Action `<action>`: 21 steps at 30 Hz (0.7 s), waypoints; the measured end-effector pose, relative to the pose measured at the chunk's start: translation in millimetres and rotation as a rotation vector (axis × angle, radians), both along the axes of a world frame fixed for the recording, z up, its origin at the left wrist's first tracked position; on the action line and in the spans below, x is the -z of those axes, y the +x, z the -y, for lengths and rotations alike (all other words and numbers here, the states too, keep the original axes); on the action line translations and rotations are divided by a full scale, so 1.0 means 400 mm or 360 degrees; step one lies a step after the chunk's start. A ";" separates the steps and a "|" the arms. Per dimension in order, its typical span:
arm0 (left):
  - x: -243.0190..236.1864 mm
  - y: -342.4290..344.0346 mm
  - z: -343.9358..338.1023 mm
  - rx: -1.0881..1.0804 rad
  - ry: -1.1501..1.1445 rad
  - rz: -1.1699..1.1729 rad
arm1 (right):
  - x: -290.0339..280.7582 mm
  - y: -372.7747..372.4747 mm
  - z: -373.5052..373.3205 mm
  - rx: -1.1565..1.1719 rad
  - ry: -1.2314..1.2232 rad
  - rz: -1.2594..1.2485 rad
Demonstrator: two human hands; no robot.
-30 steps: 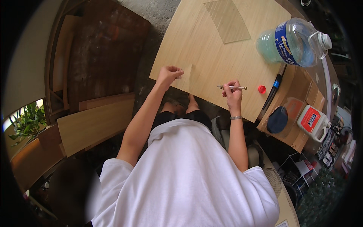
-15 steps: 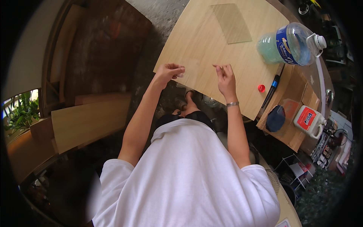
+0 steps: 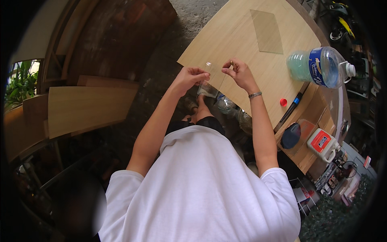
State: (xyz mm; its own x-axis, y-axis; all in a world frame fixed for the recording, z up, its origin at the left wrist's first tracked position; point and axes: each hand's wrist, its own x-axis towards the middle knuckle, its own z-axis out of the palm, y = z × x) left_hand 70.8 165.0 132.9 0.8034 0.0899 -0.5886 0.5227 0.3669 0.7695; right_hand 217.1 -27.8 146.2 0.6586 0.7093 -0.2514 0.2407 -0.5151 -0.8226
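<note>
One clear, flat, glass-like pane (image 3: 208, 89) is pinched in the left hand (image 3: 188, 80), at the near edge of the pale wood-grained tabletop (image 3: 264, 80). Just beside it, the right hand (image 3: 240, 75) grips a slim, brassy-ended tool (image 3: 232, 63), mostly hidden by curled fingers. Farther off, a larger transparent four-sided sheet (image 3: 267, 32) lies flat.

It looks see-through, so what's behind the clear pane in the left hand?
Behind the clear pane show dark floor and part of the tabletop; the fingers of the left hand hide whatever they cover.
</note>
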 end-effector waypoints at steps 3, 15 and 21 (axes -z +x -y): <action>-0.005 -0.011 -0.007 -0.0088 0.0024 -0.0024 | -0.004 -0.022 -0.005 0.0035 0.0078 0.0064; 0.017 -0.029 -0.041 0.0004 0.0030 -0.0171 | -0.020 -0.073 -0.017 0.0079 0.0060 0.0220; 0.011 -0.034 -0.060 0.0114 -0.0024 -0.0238 | 0.001 -0.084 -0.018 0.0081 0.0178 0.0290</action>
